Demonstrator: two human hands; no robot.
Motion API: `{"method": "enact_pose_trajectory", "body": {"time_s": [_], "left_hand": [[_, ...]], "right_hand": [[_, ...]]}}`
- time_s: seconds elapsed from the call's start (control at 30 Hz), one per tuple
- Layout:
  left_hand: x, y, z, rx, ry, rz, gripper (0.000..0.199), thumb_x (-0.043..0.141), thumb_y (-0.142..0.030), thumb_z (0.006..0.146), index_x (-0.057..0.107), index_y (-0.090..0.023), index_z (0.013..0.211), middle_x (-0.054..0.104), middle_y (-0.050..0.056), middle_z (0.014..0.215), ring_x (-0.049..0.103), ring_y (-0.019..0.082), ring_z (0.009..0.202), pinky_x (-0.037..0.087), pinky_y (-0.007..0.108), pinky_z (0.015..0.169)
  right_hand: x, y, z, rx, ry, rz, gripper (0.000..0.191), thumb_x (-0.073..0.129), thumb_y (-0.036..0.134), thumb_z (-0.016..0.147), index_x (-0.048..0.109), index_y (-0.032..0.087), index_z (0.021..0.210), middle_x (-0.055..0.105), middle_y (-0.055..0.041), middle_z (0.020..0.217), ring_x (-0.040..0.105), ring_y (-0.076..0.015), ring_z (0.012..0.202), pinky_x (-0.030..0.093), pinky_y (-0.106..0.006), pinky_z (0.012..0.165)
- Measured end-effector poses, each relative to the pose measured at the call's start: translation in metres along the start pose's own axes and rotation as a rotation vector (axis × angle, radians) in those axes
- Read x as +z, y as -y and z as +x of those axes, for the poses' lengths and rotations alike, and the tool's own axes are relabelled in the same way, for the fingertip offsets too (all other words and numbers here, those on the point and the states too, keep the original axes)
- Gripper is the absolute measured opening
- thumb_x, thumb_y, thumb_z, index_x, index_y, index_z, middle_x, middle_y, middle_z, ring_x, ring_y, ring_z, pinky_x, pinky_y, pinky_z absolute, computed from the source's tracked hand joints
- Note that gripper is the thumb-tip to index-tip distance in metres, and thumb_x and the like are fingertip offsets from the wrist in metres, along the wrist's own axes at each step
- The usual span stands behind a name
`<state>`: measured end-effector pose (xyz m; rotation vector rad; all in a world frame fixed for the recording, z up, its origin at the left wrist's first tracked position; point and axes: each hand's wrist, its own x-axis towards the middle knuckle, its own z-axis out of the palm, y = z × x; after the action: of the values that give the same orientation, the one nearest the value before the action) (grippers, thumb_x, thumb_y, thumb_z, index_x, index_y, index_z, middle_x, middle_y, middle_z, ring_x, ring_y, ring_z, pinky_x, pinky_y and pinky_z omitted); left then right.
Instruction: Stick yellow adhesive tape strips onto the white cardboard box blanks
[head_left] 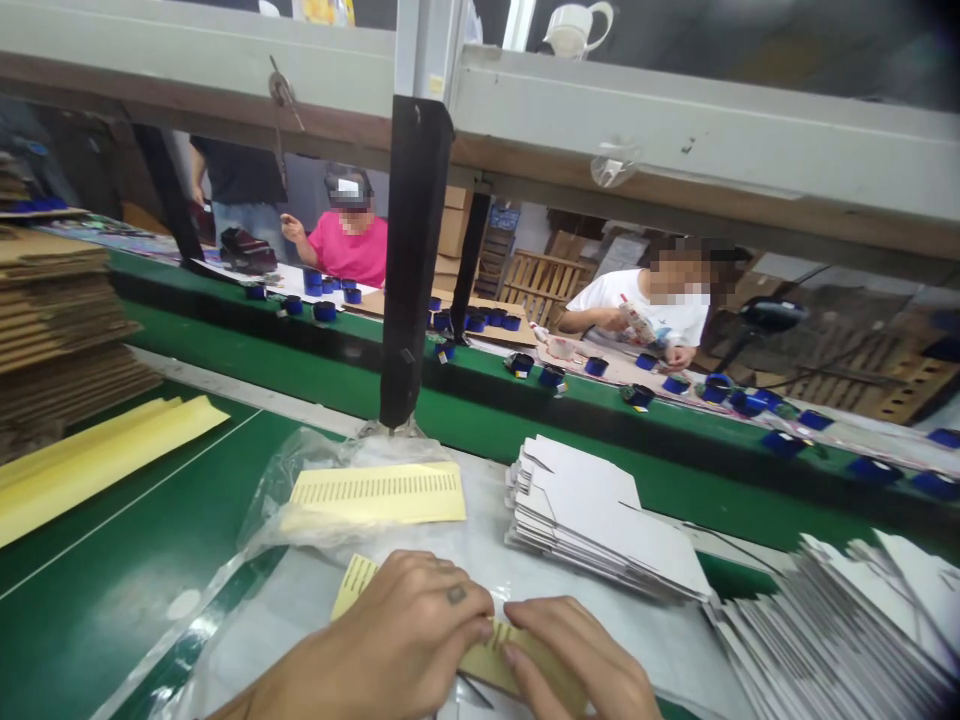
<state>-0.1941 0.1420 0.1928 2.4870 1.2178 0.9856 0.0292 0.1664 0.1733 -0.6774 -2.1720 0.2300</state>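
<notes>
My left hand (390, 630) and my right hand (577, 660) are close together at the bottom of the view, with their fingers on a folded yellow card (517, 660). One end of the card (354, 585) sticks out past my left hand, and the hands hide most of it. Just beyond lies a yellow card with rows of slots (375, 495), resting on a clear plastic bag (300, 490). A stack of white die-cut cardboard blanks (600, 515) sits to the right of it.
A second stack of white blanks (832, 630) fans out at the lower right. Brown corrugated sheets (52, 310) and long yellow sheets (90, 460) lie at the left. A black upright post (412, 260) rises ahead. Beyond it, two co-workers (349, 235) sit at a green belt (525, 430) carrying blue-and-black items.
</notes>
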Motion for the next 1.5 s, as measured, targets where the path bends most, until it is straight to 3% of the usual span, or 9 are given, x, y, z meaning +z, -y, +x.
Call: {"method": "enact_pose_trajectory", "body": {"time_s": [0.3, 0.53, 0.63, 0.7, 0.83, 1.1, 1.23, 1.37, 1.5], "left_hand": [[-0.008, 0.000, 0.003, -0.102, -0.047, -0.089, 0.022, 0.051, -0.015, 0.099, 0.063, -0.020, 0.082, 0.067, -0.003, 0.073, 0.066, 0.016, 0.069, 0.040, 0.029, 0.066], [-0.020, 0.007, 0.009, -0.180, -0.239, -0.075, 0.018, 0.052, -0.017, 0.097, 0.067, -0.020, 0.087, 0.073, -0.003, 0.077, 0.069, 0.016, 0.069, 0.044, 0.027, 0.064], [-0.021, 0.006, 0.008, -0.116, -0.191, -0.065, 0.019, 0.051, -0.016, 0.097, 0.067, -0.020, 0.087, 0.073, -0.001, 0.080, 0.069, 0.017, 0.070, 0.044, 0.028, 0.066], [-0.021, 0.004, 0.007, -0.090, -0.151, -0.044, 0.022, 0.049, -0.016, 0.098, 0.067, -0.019, 0.086, 0.071, 0.000, 0.078, 0.067, 0.018, 0.070, 0.044, 0.030, 0.067], [-0.020, 0.002, 0.006, -0.156, -0.106, -0.083, 0.024, 0.049, -0.018, 0.098, 0.067, -0.019, 0.082, 0.068, -0.001, 0.072, 0.064, 0.016, 0.065, 0.040, 0.029, 0.063], [-0.019, 0.002, 0.006, -0.181, -0.083, -0.090, 0.026, 0.049, -0.017, 0.096, 0.066, -0.018, 0.078, 0.066, 0.000, 0.069, 0.065, 0.016, 0.065, 0.040, 0.029, 0.061], [-0.018, 0.002, 0.004, -0.177, -0.050, -0.063, 0.024, 0.050, -0.015, 0.095, 0.067, -0.018, 0.077, 0.069, 0.001, 0.071, 0.067, 0.016, 0.065, 0.041, 0.029, 0.062], [-0.018, 0.002, 0.005, -0.211, -0.043, -0.064, 0.023, 0.052, -0.015, 0.093, 0.069, -0.018, 0.078, 0.071, 0.001, 0.071, 0.069, 0.017, 0.066, 0.042, 0.029, 0.061], [-0.018, 0.001, 0.007, -0.208, -0.035, -0.051, 0.020, 0.054, -0.014, 0.092, 0.070, -0.018, 0.080, 0.072, 0.000, 0.072, 0.071, 0.017, 0.068, 0.043, 0.028, 0.061]], "right_hand": [[0.000, 0.023, 0.017, -0.087, -0.085, -0.135, 0.028, 0.063, -0.003, 0.092, 0.066, 0.018, 0.109, 0.071, -0.0099, 0.102, 0.066, -0.0205, 0.089, 0.056, -0.034, 0.076], [-0.009, 0.014, 0.025, -0.104, -0.120, -0.166, 0.032, 0.067, 0.004, 0.093, 0.067, 0.017, 0.123, 0.072, -0.0137, 0.119, 0.068, -0.0244, 0.109, 0.060, -0.037, 0.088], [-0.012, 0.008, 0.032, -0.166, -0.060, -0.206, 0.033, 0.069, 0.009, 0.092, 0.065, 0.016, 0.124, 0.074, -0.0129, 0.115, 0.069, -0.0255, 0.110, 0.061, -0.038, 0.088], [-0.012, 0.007, 0.038, -0.204, -0.013, -0.192, 0.029, 0.068, 0.007, 0.091, 0.064, 0.017, 0.118, 0.076, -0.0091, 0.102, 0.072, -0.0233, 0.098, 0.061, -0.037, 0.083], [-0.006, 0.010, 0.040, -0.208, -0.027, -0.139, 0.026, 0.066, 0.002, 0.090, 0.065, 0.020, 0.110, 0.076, -0.0054, 0.093, 0.072, -0.0180, 0.081, 0.059, -0.032, 0.071], [0.003, 0.007, 0.030, -0.197, -0.052, -0.119, 0.037, 0.065, 0.003, 0.091, 0.062, 0.020, 0.124, 0.076, -0.0107, 0.107, 0.073, -0.0220, 0.092, 0.062, -0.035, 0.076], [0.004, 0.010, 0.031, -0.201, -0.017, -0.144, 0.028, 0.065, 0.003, 0.092, 0.064, 0.020, 0.113, 0.075, -0.0103, 0.102, 0.071, -0.0214, 0.087, 0.060, -0.036, 0.073], [0.006, 0.016, 0.027, -0.227, -0.095, -0.246, 0.029, 0.066, 0.001, 0.090, 0.066, 0.021, 0.111, 0.077, -0.0121, 0.101, 0.072, -0.0254, 0.090, 0.058, -0.040, 0.074], [0.014, 0.019, 0.023, -0.156, -0.147, -0.138, 0.026, 0.062, -0.001, 0.090, 0.065, 0.021, 0.103, 0.075, -0.0109, 0.104, 0.071, -0.0255, 0.095, 0.058, -0.040, 0.080]]}}
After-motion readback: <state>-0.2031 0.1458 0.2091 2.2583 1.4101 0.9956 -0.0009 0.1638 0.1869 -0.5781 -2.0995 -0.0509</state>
